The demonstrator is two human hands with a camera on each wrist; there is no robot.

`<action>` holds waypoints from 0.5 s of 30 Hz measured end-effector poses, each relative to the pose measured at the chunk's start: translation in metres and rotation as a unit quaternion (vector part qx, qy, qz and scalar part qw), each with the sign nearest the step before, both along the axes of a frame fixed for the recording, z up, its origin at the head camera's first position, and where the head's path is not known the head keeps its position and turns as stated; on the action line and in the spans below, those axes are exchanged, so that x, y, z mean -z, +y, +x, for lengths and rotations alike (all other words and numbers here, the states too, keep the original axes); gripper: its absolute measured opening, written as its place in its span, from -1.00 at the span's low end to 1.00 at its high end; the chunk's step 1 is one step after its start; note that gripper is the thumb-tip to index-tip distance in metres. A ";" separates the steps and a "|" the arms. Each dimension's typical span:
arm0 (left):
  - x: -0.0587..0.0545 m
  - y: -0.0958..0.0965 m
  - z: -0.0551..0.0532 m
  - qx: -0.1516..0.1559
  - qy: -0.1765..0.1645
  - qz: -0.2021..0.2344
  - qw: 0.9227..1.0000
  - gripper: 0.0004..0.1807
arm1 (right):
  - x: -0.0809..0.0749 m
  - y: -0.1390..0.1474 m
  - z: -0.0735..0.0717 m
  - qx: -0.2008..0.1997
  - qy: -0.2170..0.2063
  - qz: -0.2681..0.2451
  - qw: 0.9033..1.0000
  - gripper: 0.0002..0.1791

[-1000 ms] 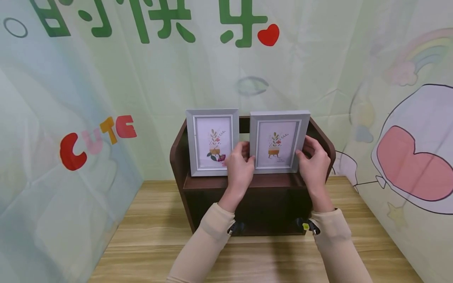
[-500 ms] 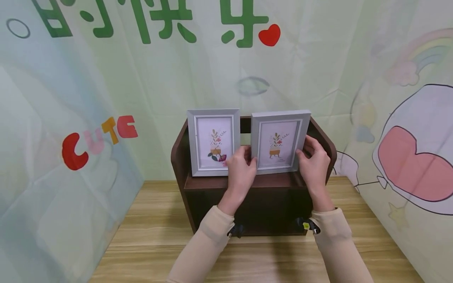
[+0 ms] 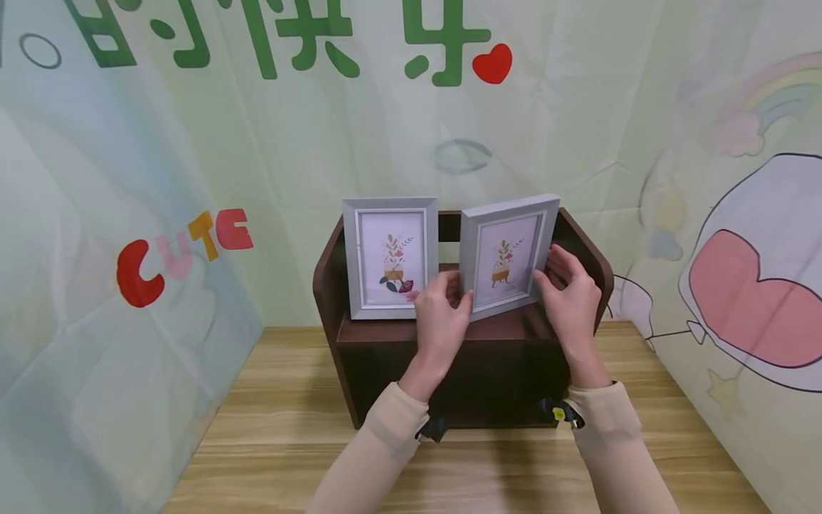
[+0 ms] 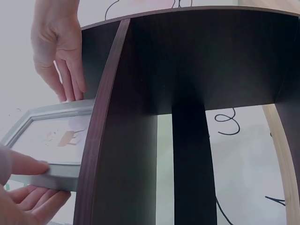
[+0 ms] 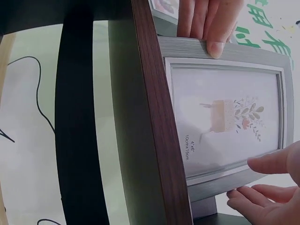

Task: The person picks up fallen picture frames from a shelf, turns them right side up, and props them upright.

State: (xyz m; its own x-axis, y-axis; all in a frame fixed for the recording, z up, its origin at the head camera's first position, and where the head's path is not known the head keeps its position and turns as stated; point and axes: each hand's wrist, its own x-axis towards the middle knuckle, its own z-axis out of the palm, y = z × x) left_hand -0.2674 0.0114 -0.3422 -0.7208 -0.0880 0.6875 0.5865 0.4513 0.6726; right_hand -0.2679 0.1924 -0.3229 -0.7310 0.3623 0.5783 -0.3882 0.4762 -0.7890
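A silver-grey picture frame [image 3: 507, 264] with a potted-plant print stands turned at an angle on the right of the dark brown shelf's [image 3: 494, 330] upper board. My left hand [image 3: 442, 318] pinches its lower left edge, thumb in front and fingers behind. On the opposite edge my right hand [image 3: 571, 303] grips with the thumb on the front; in the right wrist view its fingers [image 5: 255, 199] curl behind the border. Left of it, a matching picture frame [image 3: 392, 225] stands upright facing forward, its lower right corner covered by my left hand. A dark red flower [image 3: 406, 286] shows at that frame's lower front.
The shelf's raised side panels [image 3: 327, 285] flank both frames, and a back rail runs behind them. Below is a dark lower compartment [image 3: 488, 385]. The shelf stands on a wood-grain tabletop [image 3: 276, 400], with a printed cloth backdrop [image 3: 308, 143] behind and at both sides.
Both hands have turned the right picture frame: its left edge has come forward and its right edge has gone back. The left hand has shifted slightly rightward and the left frame stands still.
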 end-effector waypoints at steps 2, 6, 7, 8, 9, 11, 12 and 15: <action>0.001 0.001 0.001 0.000 0.005 0.003 1.000 -0.72 | 0.000 0.001 0.000 0.001 0.003 -0.004 1.000 -0.49; 0.003 0.004 0.002 0.001 0.012 0.009 1.000 -0.71 | -0.002 0.003 0.001 0.002 0.013 -0.007 1.000 -0.50; 0.003 0.004 0.003 0.001 0.014 0.011 1.000 -0.71 | -0.003 0.003 0.002 0.002 0.017 -0.009 1.000 -0.50; 0.004 0.005 0.003 0.002 0.015 0.012 1.000 -0.71 | -0.003 0.003 0.002 0.002 0.020 -0.008 1.000 -0.50; 0.005 0.006 0.003 0.002 0.016 0.013 1.000 -0.71 | -0.004 0.003 0.002 0.001 0.024 -0.008 1.000 -0.51; 0.005 0.007 0.004 0.003 0.019 0.016 1.000 -0.71 | -0.005 0.004 0.003 0.002 0.031 -0.007 0.999 -0.51; 0.006 0.008 0.004 0.003 0.020 0.017 1.000 -0.71 | -0.005 0.004 0.003 0.000 0.035 -0.007 0.999 -0.51; 0.007 0.010 0.005 0.003 0.023 0.019 1.000 -0.70 | -0.007 0.004 0.004 -0.004 0.047 -0.008 0.999 -0.51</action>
State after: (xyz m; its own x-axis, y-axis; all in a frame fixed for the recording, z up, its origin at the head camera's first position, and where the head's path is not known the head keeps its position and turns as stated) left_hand -0.2621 0.0216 -0.3491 -0.6890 -0.1100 0.7163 0.6197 0.4230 0.6611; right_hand -0.2640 0.1967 -0.3156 -0.6766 0.3664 0.6387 -0.4641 0.4612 -0.7562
